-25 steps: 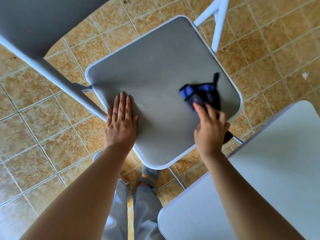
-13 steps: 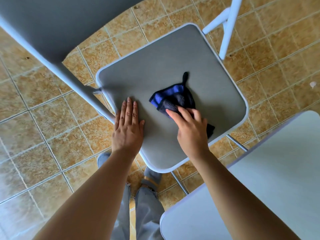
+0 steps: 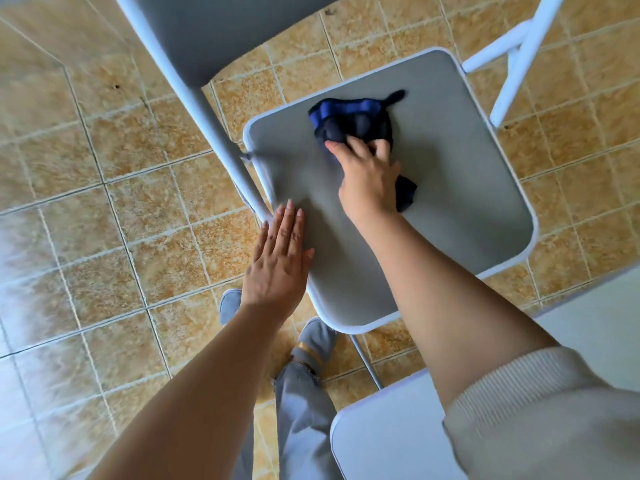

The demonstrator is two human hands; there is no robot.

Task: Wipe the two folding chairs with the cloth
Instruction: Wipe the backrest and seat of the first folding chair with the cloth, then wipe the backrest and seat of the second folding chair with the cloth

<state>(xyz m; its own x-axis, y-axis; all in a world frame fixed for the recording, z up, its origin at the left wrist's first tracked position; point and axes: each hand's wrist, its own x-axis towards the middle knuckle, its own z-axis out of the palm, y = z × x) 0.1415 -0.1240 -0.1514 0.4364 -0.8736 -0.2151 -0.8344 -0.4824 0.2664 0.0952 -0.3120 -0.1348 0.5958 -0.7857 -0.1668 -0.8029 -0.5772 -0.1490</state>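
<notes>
A grey folding chair seat (image 3: 460,202) with a white rim fills the middle right. On it lies a dark blue cloth (image 3: 349,119), bunched near the seat's back left part. My right hand (image 3: 369,171) presses down on the cloth, fingers curled over it. My left hand (image 3: 278,258) rests flat with fingers together on the seat's left rim. The chair's grey backrest (image 3: 214,32) rises at the top, held by a white tube (image 3: 207,123). A second chair's pale seat (image 3: 391,431) shows at the bottom right, partly hidden by my right sleeve.
Tan floor tiles (image 3: 104,237) surround the chairs. White chair legs (image 3: 512,57) cross at the top right. My grey-clad legs and feet (image 3: 304,358) stand right below the seat's near edge.
My right hand has pushed the cloth across the seat from its right side toward the back left. The left hand stays on the left rim. The view has shifted left.
</notes>
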